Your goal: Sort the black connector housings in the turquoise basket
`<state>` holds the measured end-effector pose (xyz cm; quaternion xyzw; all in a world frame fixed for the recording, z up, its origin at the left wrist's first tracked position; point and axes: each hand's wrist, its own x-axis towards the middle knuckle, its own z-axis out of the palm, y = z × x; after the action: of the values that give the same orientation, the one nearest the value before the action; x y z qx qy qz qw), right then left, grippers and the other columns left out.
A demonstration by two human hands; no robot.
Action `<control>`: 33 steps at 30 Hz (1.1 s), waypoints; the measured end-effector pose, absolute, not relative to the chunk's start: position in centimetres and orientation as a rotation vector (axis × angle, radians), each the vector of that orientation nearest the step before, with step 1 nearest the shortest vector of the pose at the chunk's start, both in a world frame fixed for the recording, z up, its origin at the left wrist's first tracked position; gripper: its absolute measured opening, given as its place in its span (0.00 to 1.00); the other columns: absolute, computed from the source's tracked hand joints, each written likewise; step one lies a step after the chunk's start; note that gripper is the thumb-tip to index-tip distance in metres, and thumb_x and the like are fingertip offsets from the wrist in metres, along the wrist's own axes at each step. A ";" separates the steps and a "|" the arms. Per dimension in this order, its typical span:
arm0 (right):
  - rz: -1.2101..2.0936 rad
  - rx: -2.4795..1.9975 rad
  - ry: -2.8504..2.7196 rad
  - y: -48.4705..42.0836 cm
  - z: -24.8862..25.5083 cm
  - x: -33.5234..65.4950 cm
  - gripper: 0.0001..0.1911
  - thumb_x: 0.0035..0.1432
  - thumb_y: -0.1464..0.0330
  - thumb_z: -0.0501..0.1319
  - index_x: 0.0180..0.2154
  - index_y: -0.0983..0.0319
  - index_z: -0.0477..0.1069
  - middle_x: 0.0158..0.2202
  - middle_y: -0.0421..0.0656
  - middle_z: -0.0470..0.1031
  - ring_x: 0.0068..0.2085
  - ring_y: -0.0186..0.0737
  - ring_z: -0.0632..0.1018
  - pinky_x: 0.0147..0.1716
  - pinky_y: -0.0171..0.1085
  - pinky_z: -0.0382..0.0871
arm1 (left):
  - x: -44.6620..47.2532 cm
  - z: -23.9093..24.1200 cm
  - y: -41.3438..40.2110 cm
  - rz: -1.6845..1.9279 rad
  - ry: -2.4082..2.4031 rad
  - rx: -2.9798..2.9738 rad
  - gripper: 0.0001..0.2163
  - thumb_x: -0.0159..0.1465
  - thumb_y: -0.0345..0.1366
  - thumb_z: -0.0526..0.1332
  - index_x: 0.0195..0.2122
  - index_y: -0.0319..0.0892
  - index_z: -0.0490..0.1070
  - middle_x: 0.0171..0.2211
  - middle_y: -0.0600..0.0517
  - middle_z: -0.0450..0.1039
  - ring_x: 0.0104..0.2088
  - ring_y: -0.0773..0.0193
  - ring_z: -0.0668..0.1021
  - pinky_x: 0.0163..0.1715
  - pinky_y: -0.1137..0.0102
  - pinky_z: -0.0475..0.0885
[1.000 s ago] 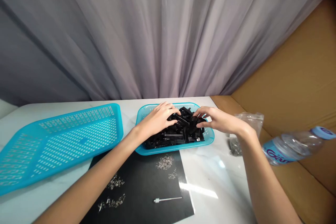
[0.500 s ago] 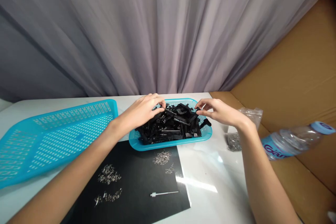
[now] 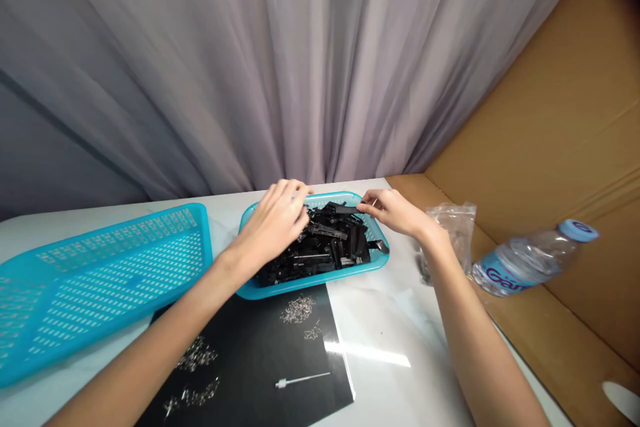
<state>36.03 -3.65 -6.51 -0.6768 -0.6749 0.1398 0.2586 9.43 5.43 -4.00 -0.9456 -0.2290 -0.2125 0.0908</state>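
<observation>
A small turquoise basket (image 3: 257,290) at the table's middle holds a heap of black plastic parts (image 3: 325,247). My left hand (image 3: 273,227) lies palm down on the left side of the heap, fingers curled into the parts. My right hand (image 3: 393,210) hovers at the basket's far right rim, fingertips pinched on a thin dark piece I cannot make out.
A large empty turquoise basket (image 3: 100,273) sits at the left. A black mat (image 3: 260,353) near me carries little piles of metal springs (image 3: 297,308) and a white-handled pin (image 3: 300,380). A clear bag (image 3: 450,233), a water bottle (image 3: 525,260) and a cardboard wall (image 3: 560,147) stand right.
The view has shifted, so everything sits further left. My left hand has slid forward over the heap. My right hand has drawn closer to the basket's far rim, still pinching.
</observation>
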 end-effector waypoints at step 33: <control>1.008 -2.362 -1.812 -7.6 -1.2 32.6 0.21 0.54 0.62 0.73 0.46 0.60 0.70 0.35 0.42 0.77 0.31 0.39 0.78 0.27 0.34 0.65 | 15.9 -4.9 11.6 -0.152 -0.479 -3.181 0.13 0.70 0.39 0.62 0.53 0.42 0.75 0.48 0.45 0.74 0.51 0.52 0.75 0.53 0.61 0.68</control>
<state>32.65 -7.61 -1.16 -0.7515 -0.5765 0.3208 -0.0005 15.92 11.62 -4.86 -0.9870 -0.1487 -0.0472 -0.0394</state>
